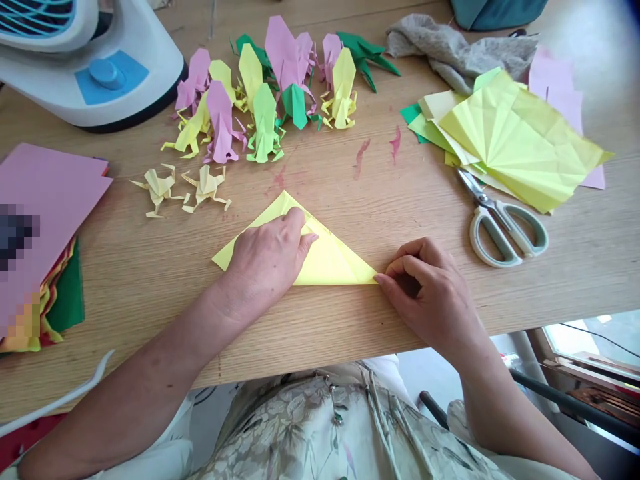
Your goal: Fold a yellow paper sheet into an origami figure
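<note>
A sheet of yellow origami paper [333,263], folded into a wide triangle, lies flat on the wooden table in front of me. Its peak points away from me and its long folded edge faces my body. My left hand [273,247] rests across the middle of the paper, fingers bent and closed against it, partly covering the layers beneath. At the right corner, my right hand [425,280] pinches the paper's tip between thumb and fingers.
Folded paper figures [263,127] in pink, yellow and green stand behind, with two small pale-yellow ones [207,187] nearer. Scissors [505,223] lie right, below creased yellow sheets [520,140] and a grey cloth [450,50]. A fan base [130,80] and coloured paper [50,200] are left.
</note>
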A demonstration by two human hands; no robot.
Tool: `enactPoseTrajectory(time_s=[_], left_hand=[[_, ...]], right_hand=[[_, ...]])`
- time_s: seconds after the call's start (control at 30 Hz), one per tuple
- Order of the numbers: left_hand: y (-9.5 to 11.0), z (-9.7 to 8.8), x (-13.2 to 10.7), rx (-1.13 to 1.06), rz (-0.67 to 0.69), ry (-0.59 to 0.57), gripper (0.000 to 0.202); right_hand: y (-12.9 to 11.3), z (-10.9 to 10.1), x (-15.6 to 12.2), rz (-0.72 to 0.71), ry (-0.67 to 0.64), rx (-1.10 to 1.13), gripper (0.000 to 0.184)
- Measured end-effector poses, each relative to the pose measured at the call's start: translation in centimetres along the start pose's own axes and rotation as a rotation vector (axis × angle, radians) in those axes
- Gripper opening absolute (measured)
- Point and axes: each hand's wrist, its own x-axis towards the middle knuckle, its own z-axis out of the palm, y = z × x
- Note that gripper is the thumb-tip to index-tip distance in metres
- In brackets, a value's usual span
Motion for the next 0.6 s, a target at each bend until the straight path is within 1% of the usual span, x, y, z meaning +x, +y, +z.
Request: enactPoseTrajectory(time_s=[0.13,0.4,0.6], left_hand=[[0.03,0.0,0.16,-0.01,-0.006,0.002,0.018],[0.51,-0.22,0.58,-0.014,-0.063,-0.075,0.022],[0.83,-0.3,0.75,-0.022,-0.085,-0.091,0.024]], right_hand=[[0.09,0.17,-0.03,-0.013,0.016,-0.015,0.017],[0.06,0.25,-0.04,-0.011,0.031,-0.029,0.016],[0.04,0.36,-0.09,-0.007,0.042,-0.03,0.018]])
